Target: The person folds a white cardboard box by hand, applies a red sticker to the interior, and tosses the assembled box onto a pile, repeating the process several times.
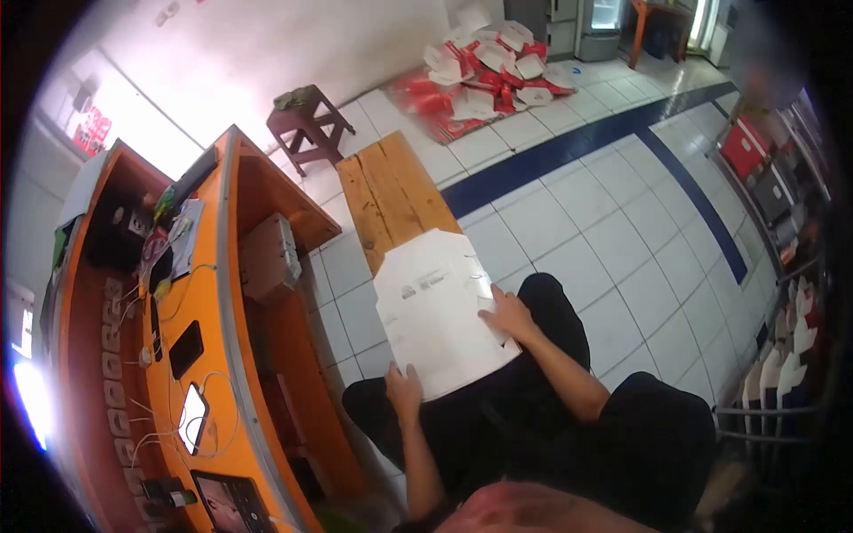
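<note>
A white flat cardboard box blank (440, 311) with small dark print lies across my lap and the near end of a wooden bench (391, 191). My left hand (404, 389) grips its near left edge, thumb on top and the other fingers out of sight below. At the right edge, my right hand (509, 318) holds the side flap, with its thumb resting over the white face. The sheet is mostly flat, and cut slots show along both of its sides.
On my left is an orange counter (213, 355) with phones, a tablet (233, 505) and cables. Red and white folded boxes (493, 71) pile up on the tiled floor ahead. A brown stool (309, 129) stands beyond the bench. Metal racks (773, 413) with cartons line the right.
</note>
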The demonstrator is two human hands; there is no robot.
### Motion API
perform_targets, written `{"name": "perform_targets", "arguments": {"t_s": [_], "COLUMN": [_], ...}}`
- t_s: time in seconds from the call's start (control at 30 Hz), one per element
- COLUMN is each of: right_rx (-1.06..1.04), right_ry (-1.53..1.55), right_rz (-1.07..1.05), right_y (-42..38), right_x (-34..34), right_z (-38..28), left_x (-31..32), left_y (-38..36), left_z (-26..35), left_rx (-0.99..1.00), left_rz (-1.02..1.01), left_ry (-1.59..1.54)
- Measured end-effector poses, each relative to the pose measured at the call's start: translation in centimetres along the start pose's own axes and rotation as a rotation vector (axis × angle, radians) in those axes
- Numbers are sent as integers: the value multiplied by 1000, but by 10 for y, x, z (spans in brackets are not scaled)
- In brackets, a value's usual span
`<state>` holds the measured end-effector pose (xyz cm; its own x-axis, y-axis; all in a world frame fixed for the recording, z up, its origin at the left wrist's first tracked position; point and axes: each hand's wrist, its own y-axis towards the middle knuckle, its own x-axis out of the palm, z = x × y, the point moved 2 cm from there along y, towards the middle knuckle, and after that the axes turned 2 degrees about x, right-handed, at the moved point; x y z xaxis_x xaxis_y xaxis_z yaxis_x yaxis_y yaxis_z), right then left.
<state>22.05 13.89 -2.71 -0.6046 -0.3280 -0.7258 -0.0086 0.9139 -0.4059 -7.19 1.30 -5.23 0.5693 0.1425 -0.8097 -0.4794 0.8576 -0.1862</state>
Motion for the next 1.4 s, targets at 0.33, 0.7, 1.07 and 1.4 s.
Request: {"name": "perform_targets", "arguments": {"t_s": [0.33,0.7,1.07,1.4], "right_rx": [-27,-101,-261,-98], "right_ry": [85,193,406,217], "right_rz": [145,278,331,303], "right_y": [-35,-18,5,-6], "right_x": [26,25,21,4], "right_z": [3,19,22,5], "left_x": [3,-4,-29,-21], "left_y": [-16,9,2,0], "left_z": [30,9,21,23], "left_rx": [37,1,-157,-126], "left_rz": [12,52,-150,-74], "left_ry": [-73,-604,-1196,-698]}}
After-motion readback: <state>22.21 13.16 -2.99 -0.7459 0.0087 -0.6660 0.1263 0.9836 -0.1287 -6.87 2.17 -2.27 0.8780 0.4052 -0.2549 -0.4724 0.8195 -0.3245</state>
